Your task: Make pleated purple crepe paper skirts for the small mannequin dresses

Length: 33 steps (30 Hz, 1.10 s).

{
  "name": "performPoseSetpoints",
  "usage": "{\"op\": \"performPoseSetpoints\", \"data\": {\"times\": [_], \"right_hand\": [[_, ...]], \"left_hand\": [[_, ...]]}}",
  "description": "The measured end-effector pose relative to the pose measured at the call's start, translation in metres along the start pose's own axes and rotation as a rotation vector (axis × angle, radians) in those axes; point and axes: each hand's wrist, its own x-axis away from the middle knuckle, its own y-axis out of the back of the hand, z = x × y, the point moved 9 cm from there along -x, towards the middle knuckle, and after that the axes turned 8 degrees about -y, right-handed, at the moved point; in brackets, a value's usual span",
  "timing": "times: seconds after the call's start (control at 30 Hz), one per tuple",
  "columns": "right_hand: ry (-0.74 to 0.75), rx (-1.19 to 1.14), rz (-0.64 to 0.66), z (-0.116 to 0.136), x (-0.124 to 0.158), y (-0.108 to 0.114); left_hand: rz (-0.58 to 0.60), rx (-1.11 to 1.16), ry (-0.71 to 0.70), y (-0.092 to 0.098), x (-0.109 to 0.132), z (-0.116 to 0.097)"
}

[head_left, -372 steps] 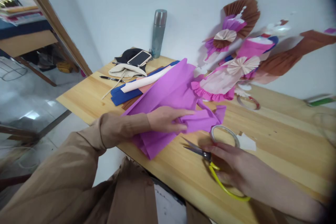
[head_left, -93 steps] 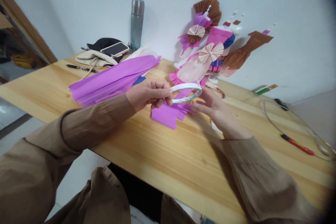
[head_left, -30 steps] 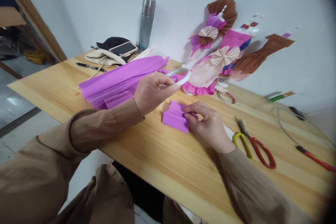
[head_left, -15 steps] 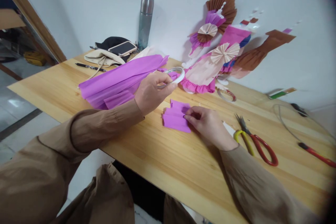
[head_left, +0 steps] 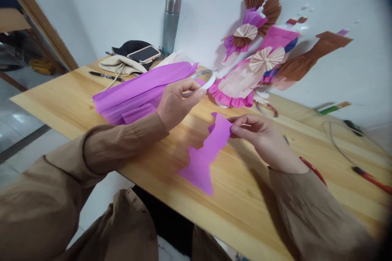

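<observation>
We note the left hand (head_left: 180, 104) gripping a tape roll (head_left: 210, 81), the right hand (head_left: 263, 136) pinching purple paper (head_left: 216, 140); light pressure should limit creasing.

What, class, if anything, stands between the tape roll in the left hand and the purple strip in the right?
Nothing visible does. Wooden tabletop shows in the gap between the tape roll, held in the left hand, and the purple strip, pinched in the right hand; the pink ruffled paper sits farther back.

Left forearm (head_left: 116, 142) crossing near edge of tabletop (head_left: 196, 210); left hand (head_left: 175, 105) raised, pinching. Right hand (head_left: 266, 140) above surface, thumb against fingers.
</observation>
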Motion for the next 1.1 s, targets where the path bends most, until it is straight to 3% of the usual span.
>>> {"op": "performPoseSetpoints", "data": {"times": [0.2,0.37,0.53,0.67,0.77,0.93,1.1], "right_hand": [[0.126,0.193,-0.196,0.005,-0.001,0.008],[0.294,0.294,-0.094,0.01,0.004,-0.013],[0.135,0.482,-0.121,-0.01,-0.007,-0.005],[0.06,0.378,-0.051,-0.016,-0.009,-0.015],[0.067,0.199,-0.129,-0.012,-0.007,-0.01],[0.243,0.139,-0.446,0.008,0.004,0.029],[0.444,-0.031,-0.473,0.019,0.011,0.038]], "left_hand": [[0.014,0.02,0.009,-0.002,0.001,0.001],[0.014,-0.008,-0.004,-0.002,0.001,0.001],[-0.004,-0.01,-0.017,-0.001,0.003,-0.001],[0.014,-0.02,-0.047,-0.005,0.008,-0.003],[0.032,-0.051,-0.092,-0.007,0.011,-0.003],[0.051,-0.072,-0.153,-0.009,0.01,-0.001],[0.082,-0.049,-0.131,-0.012,0.007,0.008]]}}
